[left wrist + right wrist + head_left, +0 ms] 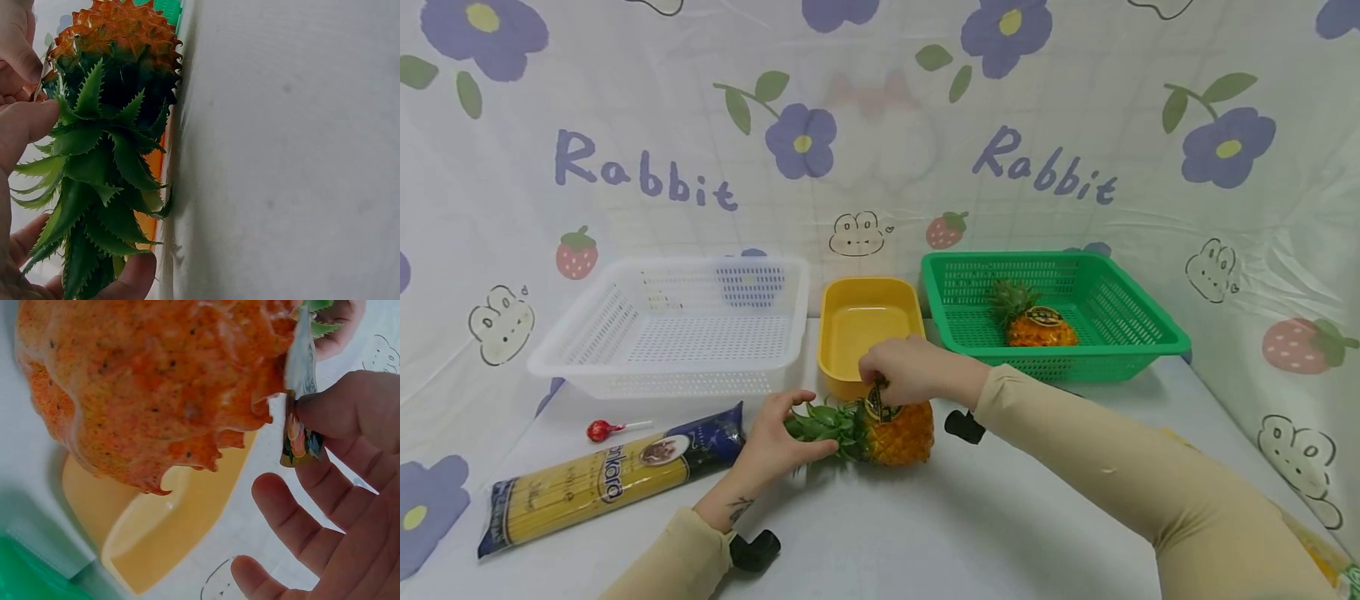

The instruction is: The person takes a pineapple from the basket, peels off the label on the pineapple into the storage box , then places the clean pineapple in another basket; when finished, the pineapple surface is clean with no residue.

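Observation:
An orange pineapple (901, 437) with a green leafy crown lies on its side on the table, crown toward the left. Around that crown (94, 162) my left hand (775, 442) is curled, thumb on the near side and fingers behind the leaves. From above, my right hand (904, 372) pinches a dark, gold-edged label (303, 428) between thumb and index finger. The label stands partly away from the fruit's skin, while its other part looks attached. In the right wrist view, the remaining fingers (294, 519) are spread beside the fruit.
Behind the hands stand a white basket (793, 333), a yellow tub (831, 367) and a green basket (1150, 350) holding another pineapple (1041, 329). A spaghetti packet (587, 487) and a red lollipop (599, 431) lie at left. A printed cloth (880, 167) hangs behind.

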Demonstrator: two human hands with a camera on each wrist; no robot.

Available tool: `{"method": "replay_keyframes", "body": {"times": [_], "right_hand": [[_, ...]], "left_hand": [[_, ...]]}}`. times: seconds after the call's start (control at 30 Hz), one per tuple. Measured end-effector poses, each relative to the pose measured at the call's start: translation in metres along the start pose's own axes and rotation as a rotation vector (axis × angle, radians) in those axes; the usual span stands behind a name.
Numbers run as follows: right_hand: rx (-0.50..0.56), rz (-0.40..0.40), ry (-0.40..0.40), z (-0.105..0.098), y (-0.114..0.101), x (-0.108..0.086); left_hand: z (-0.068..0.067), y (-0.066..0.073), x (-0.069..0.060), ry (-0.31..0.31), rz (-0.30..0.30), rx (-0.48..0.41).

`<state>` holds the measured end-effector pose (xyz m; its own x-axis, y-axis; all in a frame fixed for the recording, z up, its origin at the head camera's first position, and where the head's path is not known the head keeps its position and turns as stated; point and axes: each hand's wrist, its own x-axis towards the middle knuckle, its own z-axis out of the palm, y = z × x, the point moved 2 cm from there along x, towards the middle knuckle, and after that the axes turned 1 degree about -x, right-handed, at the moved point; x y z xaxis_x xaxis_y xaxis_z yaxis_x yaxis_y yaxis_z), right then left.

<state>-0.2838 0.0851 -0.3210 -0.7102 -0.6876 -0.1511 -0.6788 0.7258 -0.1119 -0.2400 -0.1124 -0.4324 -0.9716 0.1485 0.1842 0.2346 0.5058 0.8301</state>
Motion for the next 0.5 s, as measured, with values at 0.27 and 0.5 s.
{"method": "replay_keyframes", "body": {"times": [0.27,0.5], "right_hand": [[0.115,-0.082,0.027,-0.01,0.0,-0.006],[0.23,-0.107,-0.016,-0.015,0.0,-0.008]], "left_hand": [[-0.001,0.001,0.0,-0.003,-0.021,-0.008],[-0.001,0.001,0.0,-0.004,-0.025,-0.005]]}}
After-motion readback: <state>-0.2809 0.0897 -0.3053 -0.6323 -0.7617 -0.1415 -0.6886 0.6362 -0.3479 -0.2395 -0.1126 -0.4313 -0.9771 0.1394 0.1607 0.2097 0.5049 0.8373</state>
